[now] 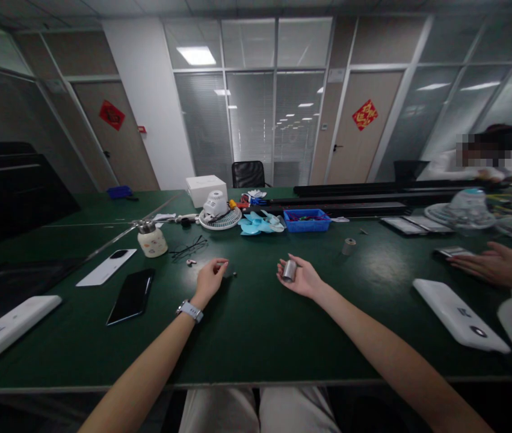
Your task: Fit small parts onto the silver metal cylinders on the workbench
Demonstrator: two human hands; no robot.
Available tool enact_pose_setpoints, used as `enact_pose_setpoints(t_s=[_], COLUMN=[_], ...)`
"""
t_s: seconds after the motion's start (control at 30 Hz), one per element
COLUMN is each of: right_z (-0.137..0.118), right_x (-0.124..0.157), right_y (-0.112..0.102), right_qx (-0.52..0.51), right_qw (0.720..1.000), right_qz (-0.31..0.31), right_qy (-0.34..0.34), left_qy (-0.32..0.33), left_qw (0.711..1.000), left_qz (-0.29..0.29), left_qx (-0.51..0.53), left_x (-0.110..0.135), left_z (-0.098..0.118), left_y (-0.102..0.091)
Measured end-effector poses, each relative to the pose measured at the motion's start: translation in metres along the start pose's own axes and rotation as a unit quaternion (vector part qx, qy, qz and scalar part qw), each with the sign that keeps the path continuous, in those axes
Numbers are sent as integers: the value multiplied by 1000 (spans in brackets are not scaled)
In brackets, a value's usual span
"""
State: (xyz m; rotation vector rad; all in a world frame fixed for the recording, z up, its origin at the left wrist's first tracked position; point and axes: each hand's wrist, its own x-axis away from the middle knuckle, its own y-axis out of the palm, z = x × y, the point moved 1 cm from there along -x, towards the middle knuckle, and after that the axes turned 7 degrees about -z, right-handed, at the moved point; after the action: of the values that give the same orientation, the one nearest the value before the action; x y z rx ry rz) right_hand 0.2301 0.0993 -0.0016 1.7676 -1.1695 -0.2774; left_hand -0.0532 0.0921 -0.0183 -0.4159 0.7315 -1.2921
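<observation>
My right hand point(303, 278) is turned palm up. In its half-curled fingers lies a short silvery metal cylinder point(289, 270). To the left, my left hand point(210, 280), with a watch point(190, 310) on its wrist, hovers over or rests on the green table. Its fingers are drawn together at the tips; anything held there is too small to make out. A tiny dark piece point(234, 274) lies just right of those fingertips. Farther right, a second small cylinder point(349, 246) stands on the table, apart from both hands.
Behind my hands are light-blue fan blades point(256, 223), a white fan part point(216, 204) and a blue tray point(307, 221) of small parts. Phones point(130, 296), glasses point(190, 246) and a jar point(151, 240) lie left. A co-worker's hands point(499, 264) and a white device point(461, 314) are right.
</observation>
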Motion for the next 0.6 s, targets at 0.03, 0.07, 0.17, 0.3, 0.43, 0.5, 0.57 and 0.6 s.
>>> enact_pose_setpoints(t_s=[0.03,0.07,0.17,0.3,0.43,0.5,0.57,0.6], right_z=[-4,-9,-26,-53,-79,-89,-97,-99], right_x=[3,6,14,25,35,38,37,36], right_y=[-1,-2,-8,-15,-23,-30,-40,-46], right_qx=[-22,-41,-75,-99,-50,-17,5,23], right_qw=[1000,999,997,989,972,954,925,904], right_qz=[-13,-23,-31,-2,80,159,266,321], right_qy=[16,25,-3,-107,-216,-254,-271,-282], left_qy=[2,3,8,12,11,9,11,12], left_qw=[1000,1000,1000,1000,1000,1000,1000,1000], left_qz=[-1,-2,-6,-8,-13,-14,-18,-20], left_qx=[1,3,7,6,7,8,7,7], left_x=[0,0,0,0,1,1,2,2], left_z=[0,0,1,2,2,3,4,5], left_y=[0,0,0,1,1,0,0,0])
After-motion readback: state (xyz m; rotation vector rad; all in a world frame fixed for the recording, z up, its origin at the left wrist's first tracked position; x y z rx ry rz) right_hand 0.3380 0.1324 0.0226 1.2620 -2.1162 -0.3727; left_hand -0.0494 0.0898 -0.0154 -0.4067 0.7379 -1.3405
